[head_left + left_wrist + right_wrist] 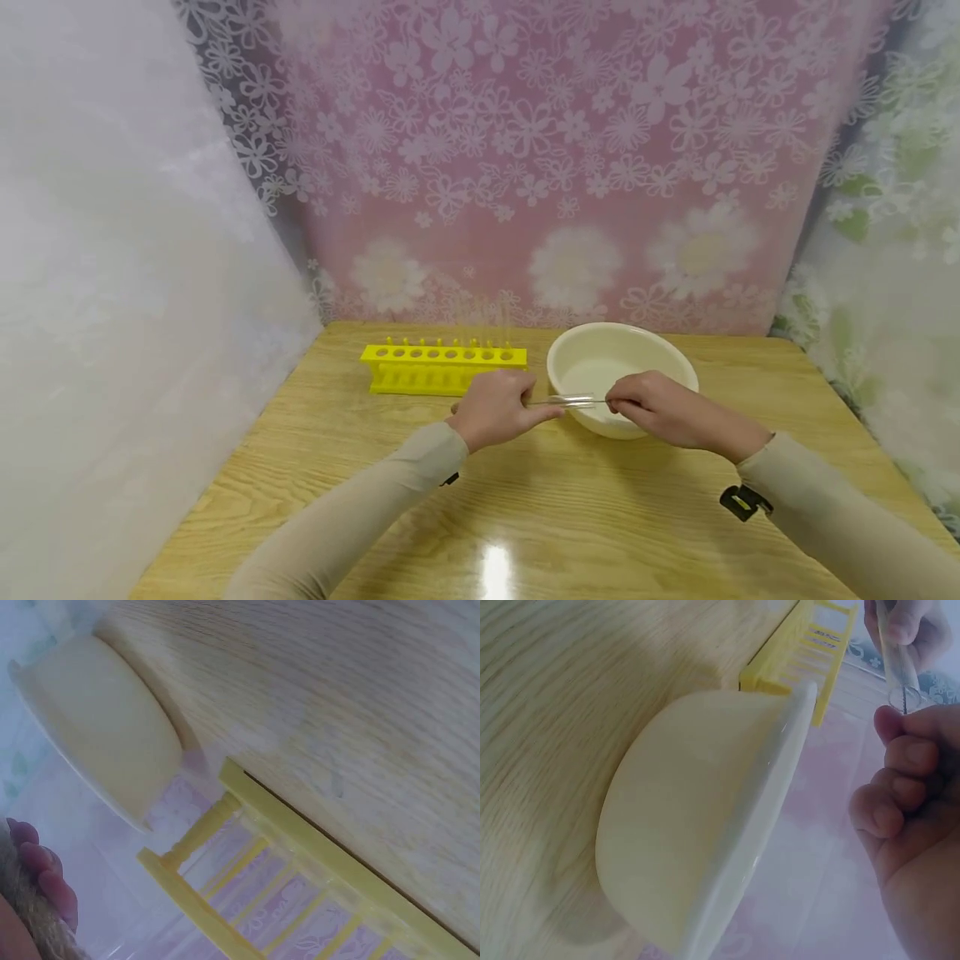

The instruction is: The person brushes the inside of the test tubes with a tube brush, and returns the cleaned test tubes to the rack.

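Observation:
My left hand [495,410] grips a clear glass test tube [576,401] that lies roughly level, its open end toward the right. The fingertips of my right hand [666,410] pinch a thin wire handle [602,402], which runs into the tube's mouth. Brownish bristles, apparently of a test tube brush [34,904], show beside the left fingers in the left wrist view. In the right wrist view the tube [897,664] meets the right thumb and forefinger. Both hands are above the table, over the near side of a cream basin [596,367] and just left of it.
Left of the basin stands a yellow test tube rack [442,357], with several clear tubes [482,321] upright at its right end. Wood-grain table [495,508] lies under everything. A pink floral curtain [525,167] hangs behind, with pale sheets at both sides.

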`<move>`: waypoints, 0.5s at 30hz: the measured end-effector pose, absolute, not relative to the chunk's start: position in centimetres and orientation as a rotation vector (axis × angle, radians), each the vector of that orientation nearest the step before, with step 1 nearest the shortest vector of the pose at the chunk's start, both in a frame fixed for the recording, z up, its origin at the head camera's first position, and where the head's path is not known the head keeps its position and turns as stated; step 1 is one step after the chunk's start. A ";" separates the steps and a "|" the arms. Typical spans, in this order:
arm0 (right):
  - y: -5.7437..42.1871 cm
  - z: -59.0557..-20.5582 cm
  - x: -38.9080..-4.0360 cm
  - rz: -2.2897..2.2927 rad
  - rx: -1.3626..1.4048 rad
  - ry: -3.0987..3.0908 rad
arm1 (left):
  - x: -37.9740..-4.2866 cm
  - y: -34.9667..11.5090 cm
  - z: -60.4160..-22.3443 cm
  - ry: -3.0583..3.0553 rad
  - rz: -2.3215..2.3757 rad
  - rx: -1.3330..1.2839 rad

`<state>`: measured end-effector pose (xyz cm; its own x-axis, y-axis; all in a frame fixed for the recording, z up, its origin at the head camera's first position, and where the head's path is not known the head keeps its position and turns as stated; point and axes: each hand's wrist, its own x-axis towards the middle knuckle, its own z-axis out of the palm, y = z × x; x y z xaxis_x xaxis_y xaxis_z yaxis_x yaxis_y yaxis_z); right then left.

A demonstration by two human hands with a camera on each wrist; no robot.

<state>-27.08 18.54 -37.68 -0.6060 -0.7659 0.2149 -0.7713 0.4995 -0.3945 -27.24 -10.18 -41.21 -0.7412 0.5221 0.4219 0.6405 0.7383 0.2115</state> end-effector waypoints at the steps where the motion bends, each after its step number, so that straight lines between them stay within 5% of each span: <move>1: 18.5 -37.7 -27.1 0.723 1.386 -2.702 | -27.3 -10.1 -41.2 -2.613 -0.497 -0.896; 15: 24.7 -37.0 -27.7 0.753 1.237 -2.685 | -28.1 -13.1 -42.1 -2.628 -0.555 -0.825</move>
